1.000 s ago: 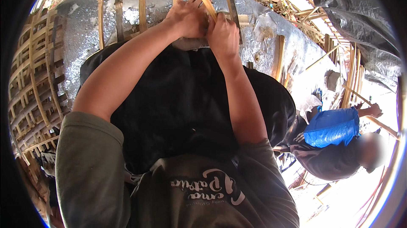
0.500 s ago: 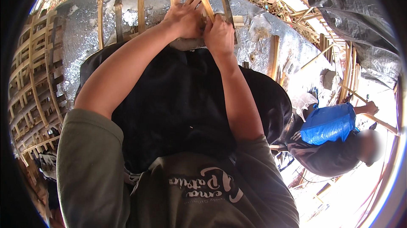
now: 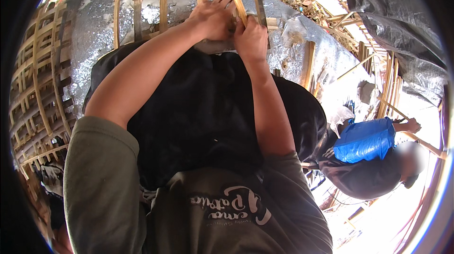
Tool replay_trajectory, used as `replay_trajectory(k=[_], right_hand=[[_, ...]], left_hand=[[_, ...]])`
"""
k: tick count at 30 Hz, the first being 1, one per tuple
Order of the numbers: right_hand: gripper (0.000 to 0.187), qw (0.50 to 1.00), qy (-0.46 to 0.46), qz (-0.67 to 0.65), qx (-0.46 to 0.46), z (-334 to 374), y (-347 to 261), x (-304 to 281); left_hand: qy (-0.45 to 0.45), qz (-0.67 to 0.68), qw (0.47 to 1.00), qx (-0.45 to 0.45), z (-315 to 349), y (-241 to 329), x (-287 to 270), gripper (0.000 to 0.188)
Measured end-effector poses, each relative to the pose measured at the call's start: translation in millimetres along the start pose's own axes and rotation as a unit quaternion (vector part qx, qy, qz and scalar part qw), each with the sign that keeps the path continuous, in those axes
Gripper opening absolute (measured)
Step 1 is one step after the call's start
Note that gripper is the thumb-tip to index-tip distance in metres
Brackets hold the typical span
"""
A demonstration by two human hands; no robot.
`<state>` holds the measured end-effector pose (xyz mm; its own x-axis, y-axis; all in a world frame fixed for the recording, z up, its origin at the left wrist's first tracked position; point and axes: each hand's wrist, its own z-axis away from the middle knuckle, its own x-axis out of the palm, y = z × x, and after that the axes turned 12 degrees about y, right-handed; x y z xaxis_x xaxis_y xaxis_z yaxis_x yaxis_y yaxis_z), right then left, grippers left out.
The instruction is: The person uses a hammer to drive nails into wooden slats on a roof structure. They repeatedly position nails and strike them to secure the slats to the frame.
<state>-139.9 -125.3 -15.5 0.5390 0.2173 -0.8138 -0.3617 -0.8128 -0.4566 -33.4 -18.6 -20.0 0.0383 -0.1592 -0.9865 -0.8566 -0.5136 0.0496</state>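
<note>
My right hand [image 3: 251, 39] is closed round the wooden handle of a hammer [image 3: 240, 7], whose round shiny metal head points away from me over a bamboo strip. Close beside it on the left is my left hand [image 3: 213, 21], back upward over the bamboo strips. Its outer fingers stretch forward and spread apart, while the thumb side bends in near the hammer handle. Whatever those inner fingers pinch is hidden. Several upright bamboo strips [image 3: 163, 1] stand in a row at the far side, with a short wooden crosspiece [image 3: 272, 23] just right of my right hand.
A silvery plastic-like sheet [image 3: 97, 22] lies beyond the strips. Woven bamboo lattice [image 3: 35, 88] rises at the left. At the right, a person [image 3: 362, 178] with a blue wrapped bundle [image 3: 364, 139] grips a pole. Dark plastic sheeting [image 3: 397, 22] hangs at the upper right.
The whole view has shifted slightly, so the strips and both hands sit a little farther right. My hands keep nearly the same hold, and the hammer has barely moved.
</note>
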Motion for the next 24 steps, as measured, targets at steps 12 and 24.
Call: replay_trajectory(k=[12, 24], right_hand=[[0.042, 0.993, 0.06, -0.098, -0.009, 0, 19, -4], [0.023, 0.977, -0.122, 0.041, -0.171, -34, -5, -120]], left_hand=[[0.018, 0.002, 1.0, -0.017, 1, 1, 0, 0.108], [0.038, -0.029, 0.999, -0.019, 2, 2, 3, 0.136]])
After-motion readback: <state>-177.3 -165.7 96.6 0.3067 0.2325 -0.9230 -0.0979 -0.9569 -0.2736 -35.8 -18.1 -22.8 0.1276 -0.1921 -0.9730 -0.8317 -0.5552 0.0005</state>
